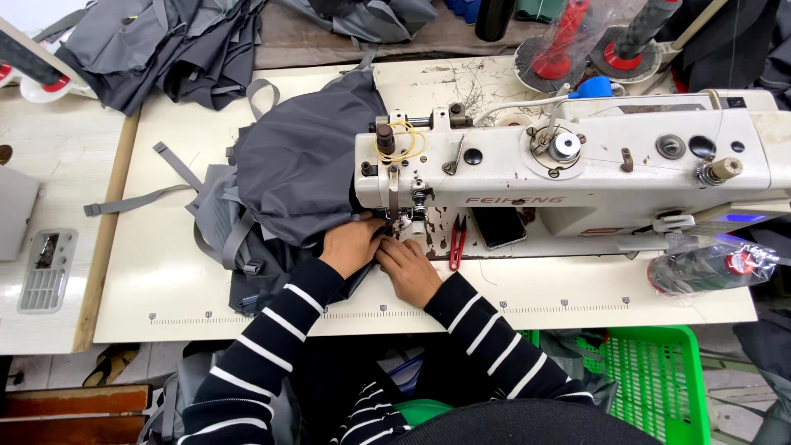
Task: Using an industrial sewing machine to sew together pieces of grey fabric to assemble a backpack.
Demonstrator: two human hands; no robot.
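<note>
A dark grey fabric backpack piece (301, 161) with grey straps lies bunched to the left of a white sewing machine (568, 165). My left hand (350, 245) presses flat on the fabric's edge just in front of the needle area (401, 221). Beside it, my right hand (409, 270) rests on the same edge, fingers pointing toward the presser foot. Both sleeves are black with white stripes. The seam under the needle is hidden by my fingers.
Red thread snips (457, 243) and a dark phone (498, 227) lie on the machine bed. More grey fabric (165, 45) is piled at the back left. Thread cones (568, 41) stand behind the machine; a green basket (651, 379) sits below the table (165, 280).
</note>
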